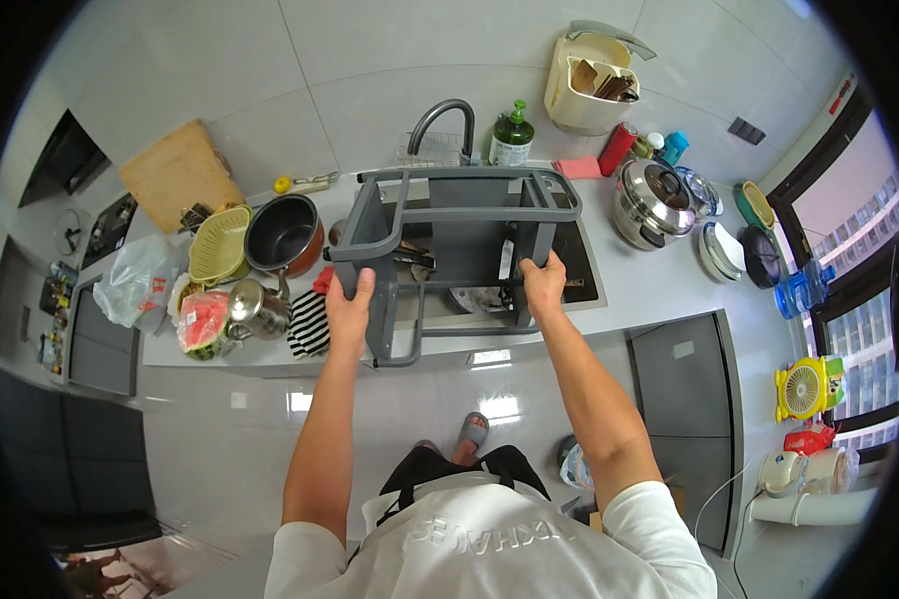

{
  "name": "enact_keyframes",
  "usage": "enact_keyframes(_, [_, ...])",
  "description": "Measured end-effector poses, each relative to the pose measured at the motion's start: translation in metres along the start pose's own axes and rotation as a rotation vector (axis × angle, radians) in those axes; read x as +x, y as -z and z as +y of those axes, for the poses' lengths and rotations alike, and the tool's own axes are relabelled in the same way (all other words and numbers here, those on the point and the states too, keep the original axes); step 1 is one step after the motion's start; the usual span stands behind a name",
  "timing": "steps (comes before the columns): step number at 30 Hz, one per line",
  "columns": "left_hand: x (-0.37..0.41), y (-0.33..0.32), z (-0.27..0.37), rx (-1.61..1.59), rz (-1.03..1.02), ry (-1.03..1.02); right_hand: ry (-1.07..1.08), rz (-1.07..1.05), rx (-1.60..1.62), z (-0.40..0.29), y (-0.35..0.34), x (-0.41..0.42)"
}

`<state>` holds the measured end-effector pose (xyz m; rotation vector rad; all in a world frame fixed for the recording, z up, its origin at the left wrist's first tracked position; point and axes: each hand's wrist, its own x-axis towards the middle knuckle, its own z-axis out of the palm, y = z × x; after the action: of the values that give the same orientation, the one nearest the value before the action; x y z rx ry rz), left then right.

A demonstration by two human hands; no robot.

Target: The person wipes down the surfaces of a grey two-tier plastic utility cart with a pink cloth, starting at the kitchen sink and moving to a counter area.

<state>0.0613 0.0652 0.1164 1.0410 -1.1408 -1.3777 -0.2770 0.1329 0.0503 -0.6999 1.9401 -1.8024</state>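
Both hands hold a grey rack with tubular rails and flat panels (468, 196) over the sink (590, 278). My left hand (350, 305) grips its left side, thumb up on the panel. On the opposite side, my right hand (544, 284) is closed around an upright panel. Beneath the rack, partly hidden, utensils and a wet dish or lid (481, 299) lie in the sink. The dark faucet (449, 112) curves behind it. Near my left hand are a black-and-white striped cloth (309, 326) and a steel kettle (258, 308).
Left on the counter are a pot (283, 236), a green colander (219, 245), wrapped watermelon (204, 322) and a cutting board (180, 176). A green pump bottle (512, 138) stands behind the sink. Rightward are a steel lidded pot (652, 204), bowls (721, 253) and a yellow fan (801, 389).
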Motion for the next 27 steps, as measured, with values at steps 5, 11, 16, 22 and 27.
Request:
enact_keyframes(5, [-0.001, 0.016, -0.007, 0.230, 0.025, -0.180, 0.004, -0.034, 0.088, 0.006, 0.001, -0.012])
enact_keyframes(11, [-0.005, 0.016, -0.008, 0.423, 0.069, -0.158, 0.038, -0.056, 0.078, 0.007, 0.012, -0.019])
enact_keyframes(16, [0.000, 0.032, -0.032, 0.381, 0.069, -0.209, 0.006, -0.085, -0.024, 0.004, 0.009, -0.026])
enact_keyframes(22, [-0.007, 0.027, -0.027, 0.403, 0.059, -0.186, 0.012, -0.030, -0.136, 0.013, 0.017, -0.023])
enact_keyframes(27, [-0.008, 0.031, -0.029, 0.370, 0.062, -0.185, -0.003, -0.048, -0.217, 0.009, 0.018, -0.026])
